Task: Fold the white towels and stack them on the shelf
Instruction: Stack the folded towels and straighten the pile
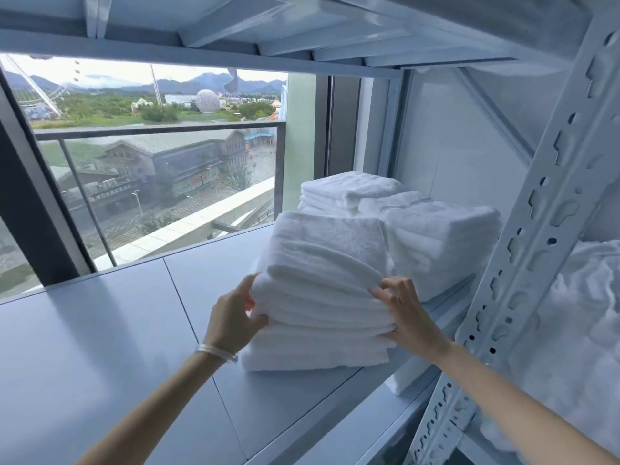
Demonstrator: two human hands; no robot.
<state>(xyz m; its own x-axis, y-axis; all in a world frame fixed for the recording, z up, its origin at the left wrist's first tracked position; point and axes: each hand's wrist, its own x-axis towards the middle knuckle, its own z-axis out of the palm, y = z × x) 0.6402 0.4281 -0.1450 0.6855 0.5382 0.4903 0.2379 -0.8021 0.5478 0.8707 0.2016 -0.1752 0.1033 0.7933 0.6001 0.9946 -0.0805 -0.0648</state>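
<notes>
Both forearms reach in from the bottom edge; a bracelet (216,352) sits on the left wrist.

Left hand (235,310) is pressed to the left side of the near stack (322,290), thumb on top of a fold, fingers wrapped against the side and partly tucked between layers. Right hand (404,313) mirrors it on the right front corner, fingers (385,290) curled over the towel edges. Neither is closed in a fist; both are clamped on the stack's sides. Reads as squaring up or seating the pile, not carrying it: the stack's base lies flat on the shelf (117,347).

Done so far, by the look of it:
- near stack, many folded white towels, edges fairly even
- second stack (443,243) just right of it and behind, touching or nearly so
- third stack (345,191) further back, against the rear corner

Left to do, a judgement: a loose, rumpled white mass (577,330) shows beyond the slotted upright (523,263) at right. Likely unfolded towels, though I cannot tell how many, or whether it is bedding. If towels, folding is not finished.

Shelf's left half is bare, so room remains. Window (151,156) behind, no bearing on the work.

Task well along; not provably complete.
</notes>
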